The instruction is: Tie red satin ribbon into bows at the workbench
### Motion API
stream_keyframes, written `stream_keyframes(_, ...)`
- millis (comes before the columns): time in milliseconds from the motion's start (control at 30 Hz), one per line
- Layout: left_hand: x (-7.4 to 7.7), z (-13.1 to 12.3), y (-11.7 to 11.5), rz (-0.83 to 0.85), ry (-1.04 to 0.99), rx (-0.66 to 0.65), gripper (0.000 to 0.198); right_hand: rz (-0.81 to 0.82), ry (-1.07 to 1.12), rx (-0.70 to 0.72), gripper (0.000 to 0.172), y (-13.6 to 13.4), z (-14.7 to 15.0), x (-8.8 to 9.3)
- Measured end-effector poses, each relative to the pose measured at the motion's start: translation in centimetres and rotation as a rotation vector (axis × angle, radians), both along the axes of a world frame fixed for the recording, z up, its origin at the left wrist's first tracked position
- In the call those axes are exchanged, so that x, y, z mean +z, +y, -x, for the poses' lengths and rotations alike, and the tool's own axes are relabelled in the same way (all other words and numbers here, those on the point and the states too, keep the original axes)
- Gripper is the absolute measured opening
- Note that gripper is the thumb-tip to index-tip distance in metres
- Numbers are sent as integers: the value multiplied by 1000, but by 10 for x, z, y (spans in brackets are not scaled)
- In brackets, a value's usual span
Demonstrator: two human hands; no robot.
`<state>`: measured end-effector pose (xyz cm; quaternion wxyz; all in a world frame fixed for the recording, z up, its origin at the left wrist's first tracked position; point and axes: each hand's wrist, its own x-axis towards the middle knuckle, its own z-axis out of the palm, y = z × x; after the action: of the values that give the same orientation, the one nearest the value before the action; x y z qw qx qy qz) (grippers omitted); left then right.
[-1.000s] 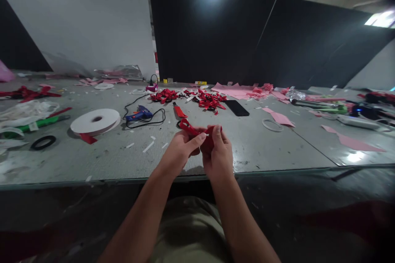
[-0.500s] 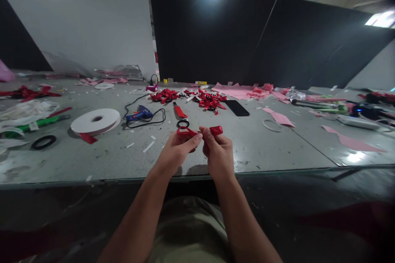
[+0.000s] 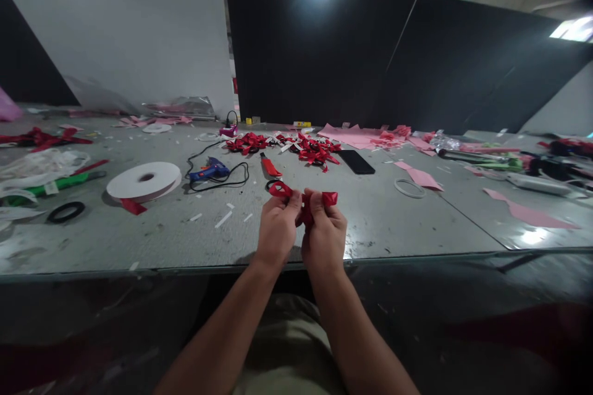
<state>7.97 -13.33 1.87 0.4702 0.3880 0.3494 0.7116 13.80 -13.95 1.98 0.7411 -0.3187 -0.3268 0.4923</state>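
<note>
Currently | left hand (image 3: 278, 227): fingers pinching red ribbon (image 3: 306, 215), a loop showing at left | right hand (image 3: 325, 231): fingers pinching ribbon too, some sticking out right | ribbon: between both hands, above near part of desk (image 3: 393, 228) | black ring (image 3: 269, 184): just beyond left hand | white spool (image 3: 127, 182): on the left | phone (image 3: 356, 162): farther off, to the right

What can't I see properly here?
In the head view:
Middle of the red ribbon: hidden by the left hand and right hand.
Part of the black ring near the left hand: behind the red ribbon.
Pink thing, far left: cut off by the edge.
Marks on the yellow tube: too small.
</note>
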Motion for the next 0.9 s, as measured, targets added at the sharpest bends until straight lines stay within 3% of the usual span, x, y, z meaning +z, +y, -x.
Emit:
stream_keyframes(133,7,-13,-4,-7,-199,26,30,37,151,68,35,-3,6,6)
stream_keyframes(333,15,-13,-9,46,-347,47,29,9,86,119,38,0,5,6)
stream_keyframes(467,14,-3,-5,32,-276,-42,31,-94,-88,133,38,2,-3,6)
stream_keyframes(600,15,8,-3,55,-241,16,37,-214,-410,118,34,-4,-14,7)
stream_keyframes(700,15,13,-3,23,-242,46,41,-192,-595,75,30,-9,-18,7)
stream_keyframes(800,11,14,-3,16,-206,31,43,-160,-608,55,27,-10,-18,6)
stream_keyframes(900,9,17,-3,62,-150,-80,40,-138,-565,45,24,-9,-18,5)
